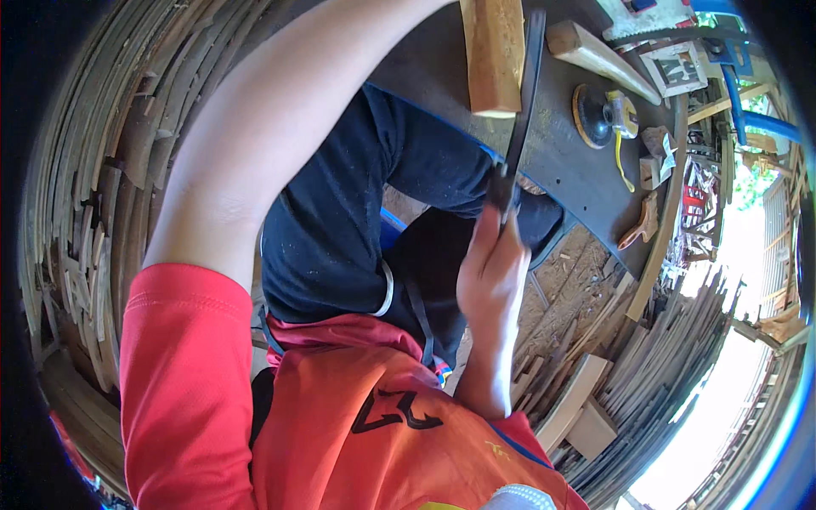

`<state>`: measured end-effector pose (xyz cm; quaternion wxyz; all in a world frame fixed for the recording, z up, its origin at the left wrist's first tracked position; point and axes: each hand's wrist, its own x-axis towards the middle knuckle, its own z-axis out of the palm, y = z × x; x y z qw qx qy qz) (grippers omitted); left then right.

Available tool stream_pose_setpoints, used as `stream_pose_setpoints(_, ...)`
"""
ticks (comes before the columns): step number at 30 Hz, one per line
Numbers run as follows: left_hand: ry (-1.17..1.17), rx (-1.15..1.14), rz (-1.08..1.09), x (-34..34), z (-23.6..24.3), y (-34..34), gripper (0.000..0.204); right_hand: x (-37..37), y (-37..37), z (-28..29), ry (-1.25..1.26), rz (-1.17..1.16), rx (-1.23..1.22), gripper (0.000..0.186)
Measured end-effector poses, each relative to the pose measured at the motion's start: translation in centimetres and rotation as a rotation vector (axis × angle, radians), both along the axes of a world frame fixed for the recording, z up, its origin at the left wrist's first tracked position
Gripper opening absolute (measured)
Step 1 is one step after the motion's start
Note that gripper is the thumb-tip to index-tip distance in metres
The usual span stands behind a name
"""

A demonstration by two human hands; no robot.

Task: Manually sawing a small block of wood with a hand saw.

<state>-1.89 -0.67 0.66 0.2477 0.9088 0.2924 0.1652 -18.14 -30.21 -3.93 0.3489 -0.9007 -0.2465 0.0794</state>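
Two forearms in view, one of the hands visible. The left forearm (pixel 272 110), bare below a red sleeve (pixel 189 365), crosses to the top edge; the left hand lies beyond the frame, so cannot tell whether it is spread, closed or touching anything. The right hand (pixel 491 276), slightly blurred, is closed around the handle end of a long, narrow, dark tool (pixel 525 102); exact finger placement not clear. Tool points away from the body, its shaft reaching out over the counter (pixel 557 157). Wooden block (pixel 495 55): at top centre, above the dark counter surface, just left of the shaft, near end facing the wearer, far end cut off by the frame. Contact between shaft and block: cannot tell. Right of the tool, on the counter: a pale, tapering wooden piece (pixel 599 58); a round black disc (pixel 592 116) with a tan edge; a yellow tape measure (pixel 626 115) just beside the disc, its strip partly drawn out toward the wearer; small wood offcuts (pixel 654 161); an orange-brown wooden handle (pixel 643 223) near the counter's right end. Upper right corner: a blue-framed saw (pixel 733 64). Below the counter, the wearer's dark trousers (pixel 327 221), lightly speckled. Many stacked wooden strips (pixel 85 161) fill the left side; a second pile of slats (pixel 671 361) lies at lower right, beside pale boards (pixel 578 399).
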Motion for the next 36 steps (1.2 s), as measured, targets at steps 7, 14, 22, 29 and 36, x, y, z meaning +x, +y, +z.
stream_pose_setpoints(7, -0.036, -0.006, 0.000, 0.3, -0.8, 0.4, 0.039, 4.0, 2.6, 0.4, -0.045, 0.012, 0.008, 0.022)
stream_pose_setpoints(14, -0.027, 0.082, 0.059, 1.1, -1.0, 0.2, 0.051, -0.2, -2.2, -1.0, -0.081, 0.022, -0.061, 0.027)
stream_pose_setpoints(22, 0.078, 0.191, -0.011, 2.1, -1.1, 1.3, 0.061, 5.0, 3.4, -0.3, -0.419, 0.083, 0.059, 0.032)
stream_pose_setpoints(29, 0.057, 0.218, 0.046, 3.0, -2.1, 1.5, 0.060, -0.1, -3.0, -1.1, -0.074, 0.043, -0.017, 0.034)
stream_pose_setpoints(36, -0.002, 0.362, -0.001, 4.0, -3.4, 4.0, 0.060, 1.5, 1.1, -0.7, -0.036, 0.025, 0.013, 0.037)
